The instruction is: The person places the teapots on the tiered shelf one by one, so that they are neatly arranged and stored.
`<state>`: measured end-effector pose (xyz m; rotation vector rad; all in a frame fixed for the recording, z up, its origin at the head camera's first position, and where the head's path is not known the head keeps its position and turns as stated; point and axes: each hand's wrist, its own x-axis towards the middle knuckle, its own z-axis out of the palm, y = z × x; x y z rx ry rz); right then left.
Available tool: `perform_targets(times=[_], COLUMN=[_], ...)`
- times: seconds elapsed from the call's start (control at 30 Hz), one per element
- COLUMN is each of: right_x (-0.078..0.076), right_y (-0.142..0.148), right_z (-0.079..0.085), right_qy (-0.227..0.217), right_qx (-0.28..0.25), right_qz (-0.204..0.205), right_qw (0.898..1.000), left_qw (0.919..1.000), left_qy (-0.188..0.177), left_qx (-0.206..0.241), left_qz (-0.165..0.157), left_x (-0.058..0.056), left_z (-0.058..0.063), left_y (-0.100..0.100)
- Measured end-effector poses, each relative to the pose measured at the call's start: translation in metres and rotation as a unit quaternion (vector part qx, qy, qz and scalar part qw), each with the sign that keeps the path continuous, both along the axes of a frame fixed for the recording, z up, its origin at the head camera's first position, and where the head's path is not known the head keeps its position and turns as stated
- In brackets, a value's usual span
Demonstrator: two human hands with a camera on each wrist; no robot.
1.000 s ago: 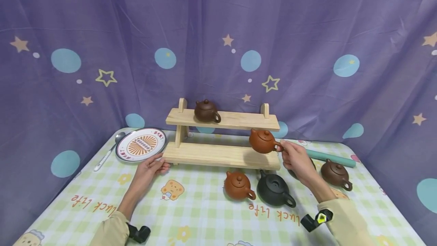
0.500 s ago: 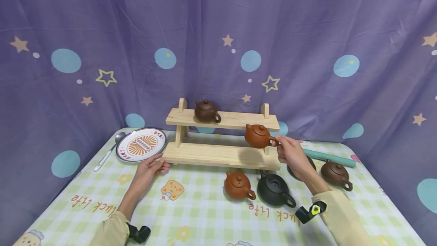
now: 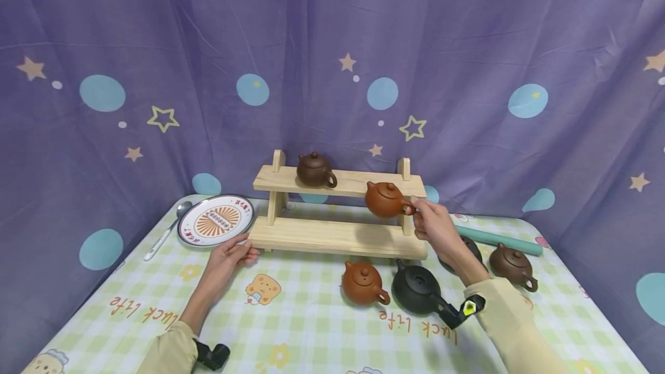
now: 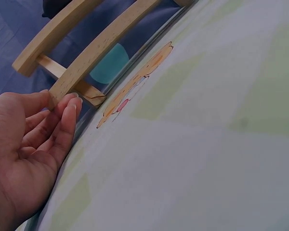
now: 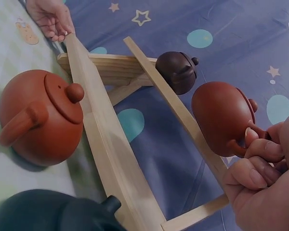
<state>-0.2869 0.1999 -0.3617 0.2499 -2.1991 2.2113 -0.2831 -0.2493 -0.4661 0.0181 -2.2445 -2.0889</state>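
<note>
My right hand (image 3: pixel 437 228) pinches the handle of an orange-brown clay teapot (image 3: pixel 384 201) and holds it up in front of the right part of the wooden two-tier rack (image 3: pixel 322 235). In the right wrist view the lidded teapot (image 5: pixel 221 115) hangs close by the upper board, with thumb and fingers around its handle. At the rack's lower left corner, my left hand (image 3: pixel 228 257) grips the end of the bottom board, thumb on one face and fingers on the other in the left wrist view. A dark brown teapot (image 3: pixel 314 169) stands on the top board, left of centre.
Before the rack stand another orange-brown teapot (image 3: pixel 362 283) and a black teapot (image 3: pixel 415 288). Farther right are a brown teapot (image 3: pixel 511 264), a dark one (image 3: pixel 469 253) partly behind my wrist, and a green rod (image 3: pixel 499 239). A plate (image 3: pixel 215 220) and spoon (image 3: pixel 161 241) lie left.
My right hand has moved left and upward with the orange-brown teapot, from over the lower board to the height of the upper board. The left hand has stayed at the rack's corner.
</note>
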Motion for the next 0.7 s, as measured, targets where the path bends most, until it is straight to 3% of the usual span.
perform_targets(times=[0.7], right_x=[-0.017], right_y=[-0.024], right_z=[0.008], right_qy=[0.012], right_qx=[-0.003], right_qz=[0.000], right_qw=[1.000], left_qw=[1.0000], left_qy=[-0.002], left_qx=[0.002], left_qz=[-0.001], left_x=[-0.001], left_z=[-0.001], left_y=[0.000])
